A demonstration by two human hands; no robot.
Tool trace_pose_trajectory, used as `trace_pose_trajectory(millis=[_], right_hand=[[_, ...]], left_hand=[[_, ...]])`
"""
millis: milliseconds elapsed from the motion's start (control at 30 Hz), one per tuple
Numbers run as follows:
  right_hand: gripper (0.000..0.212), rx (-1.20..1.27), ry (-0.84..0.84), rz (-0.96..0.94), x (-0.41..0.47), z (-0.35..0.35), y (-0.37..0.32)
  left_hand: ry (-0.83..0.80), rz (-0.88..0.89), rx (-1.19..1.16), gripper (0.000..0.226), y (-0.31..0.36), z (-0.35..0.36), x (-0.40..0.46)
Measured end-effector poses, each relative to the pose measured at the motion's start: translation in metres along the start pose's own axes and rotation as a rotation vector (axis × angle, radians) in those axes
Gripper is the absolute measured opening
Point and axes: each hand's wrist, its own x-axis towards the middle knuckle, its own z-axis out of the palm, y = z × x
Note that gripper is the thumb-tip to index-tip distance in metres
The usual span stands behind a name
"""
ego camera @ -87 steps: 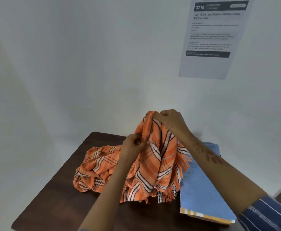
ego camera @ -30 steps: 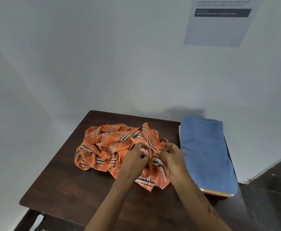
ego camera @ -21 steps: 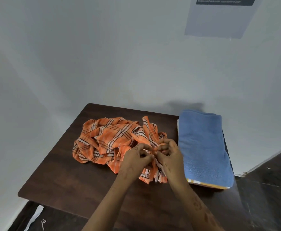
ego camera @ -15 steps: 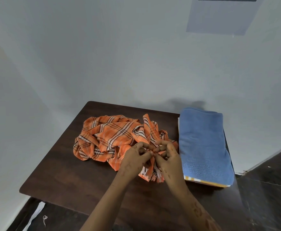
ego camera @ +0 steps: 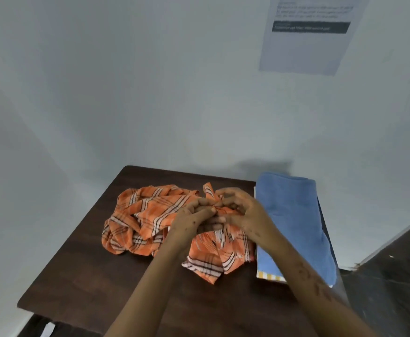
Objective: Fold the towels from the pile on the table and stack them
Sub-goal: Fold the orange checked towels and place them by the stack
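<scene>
An orange plaid towel (ego camera: 148, 215) with white and black stripes lies crumpled on the dark wooden table (ego camera: 82, 271). My left hand (ego camera: 191, 217) and my right hand (ego camera: 243, 212) meet over its right part, fingers curled and pinching bunched cloth between them. A fringed end of the towel (ego camera: 213, 263) hangs out below my hands toward the table's front. To the right sits a stack of folded towels with a blue one (ego camera: 294, 220) on top and a yellow-striped edge (ego camera: 269, 276) showing beneath it.
The table stands in a corner, white walls behind and to the left. A printed paper sheet (ego camera: 308, 32) hangs on the back wall. Dark floor (ego camera: 394, 276) shows to the right, past the table's edge.
The towel came down from being held up and now lies on the table. Both hands have shifted a little farther back over the bunched cloth, and the fringed end now lies spread toward the front.
</scene>
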Motion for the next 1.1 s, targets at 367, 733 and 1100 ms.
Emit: trace_pose_trajectory(millis=[367,733,1100], right_hand=[[0.024,-0.241,-0.091,-0.463,0.11,-0.12,-0.195],[0.029,-0.075,0.019,-0.655,0.127,-0.165,-0.285],[0.042,-0.319,0.485,-0.589,0.173,-0.188,-0.266]], left_hand=[[-0.041,0.717,0.451,0.023,0.18,0.054,0.073],[-0.467,0.471,0.518,0.031,0.246,0.032,0.098],[0.38,0.848,0.816,0.028,0.211,0.065,0.061]])
